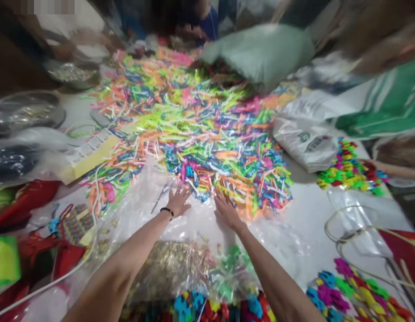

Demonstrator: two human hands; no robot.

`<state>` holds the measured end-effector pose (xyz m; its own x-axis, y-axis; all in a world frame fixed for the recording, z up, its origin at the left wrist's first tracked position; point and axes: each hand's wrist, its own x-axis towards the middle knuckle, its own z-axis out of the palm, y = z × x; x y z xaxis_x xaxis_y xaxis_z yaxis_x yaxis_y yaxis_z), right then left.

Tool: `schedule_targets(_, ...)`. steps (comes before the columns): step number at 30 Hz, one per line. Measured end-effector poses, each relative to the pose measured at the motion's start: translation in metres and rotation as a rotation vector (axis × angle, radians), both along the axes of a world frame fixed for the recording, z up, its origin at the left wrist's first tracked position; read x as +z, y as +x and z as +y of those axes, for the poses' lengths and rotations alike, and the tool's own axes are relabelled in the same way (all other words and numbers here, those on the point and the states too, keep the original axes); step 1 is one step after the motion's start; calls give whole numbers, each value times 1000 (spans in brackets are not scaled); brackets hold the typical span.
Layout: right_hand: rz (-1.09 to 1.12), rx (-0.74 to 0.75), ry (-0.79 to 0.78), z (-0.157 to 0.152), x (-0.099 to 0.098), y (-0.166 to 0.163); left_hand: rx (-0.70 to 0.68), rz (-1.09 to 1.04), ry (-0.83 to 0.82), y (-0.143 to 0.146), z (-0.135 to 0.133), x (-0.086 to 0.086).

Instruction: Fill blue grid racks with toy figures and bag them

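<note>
A wide heap of small bright plastic pieces (200, 120), in neon green, orange, pink and blue with white strips, covers the middle of the white table. My left hand (178, 201), with a black band at the wrist, lies flat with fingers spread at the heap's near edge, on clear plastic sheeting (140, 210). My right hand (225, 210) lies palm down beside it, fingers stretched into the edge of the pieces. Neither hand holds anything.
A clear bag of coloured pieces (194, 277) lies under my forearms. A pale green sack (261, 53) sits at the far side, a white bag (304, 141) at right, with colourful piles (348, 170) beyond it. A yellow packet (90, 156) and red items (29, 201) lie left. Other people sit around the edges.
</note>
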<state>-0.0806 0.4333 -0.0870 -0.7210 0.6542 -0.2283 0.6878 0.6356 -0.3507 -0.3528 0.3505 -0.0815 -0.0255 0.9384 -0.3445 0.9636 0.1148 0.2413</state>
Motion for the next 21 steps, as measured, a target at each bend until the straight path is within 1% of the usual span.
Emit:
schedule_targets(2, 15, 64, -10, -7, 15, -2, 36, 23, -1, 12, -3, 16)
schedule_targets(4, 10, 62, 3, -29, 26, -4, 85, 43, 0, 27, -12, 30)
schedule_targets(5, -14, 19, 8, -44, 27, -3, 113, 52, 1, 34, -18, 35)
schedule_targets(7, -100, -127, 8, -75, 20, 5, 170, 68, -2, 43, -31, 40)
schedule_targets(9, -238, -300, -33, -96, 9, 17, 213, 81, -14, 39, -42, 43)
schedule_targets(10, -305, -370, -50, -101, 5, 23, 229, 87, -20, 31, -46, 44)
schedule_targets(11, -355, -422, -57, -103, 4, 27, 240, 95, -28, 19, -49, 46)
schedule_targets(13, -386, -460, -41, -97, 13, 31, 257, 114, -46, -12, -51, 51)
schedule_targets(15, -301, -426, -38, -83, 26, 33, 260, 130, -72, -43, -45, 50)
schedule_targets(17, -162, -387, -54, -66, 33, 39, 253, 140, -106, -63, -33, 40)
schedule_targets(18, -73, -353, -81, -59, 33, 46, 242, 141, -116, -68, -28, 34)
schedule_targets(19, -53, -319, -125, -56, 33, 55, 234, 146, -122, -70, -24, 28)
schedule_targets(21, 36, -297, -145, -56, 36, 82, 225, 163, -106, -63, -23, 22)
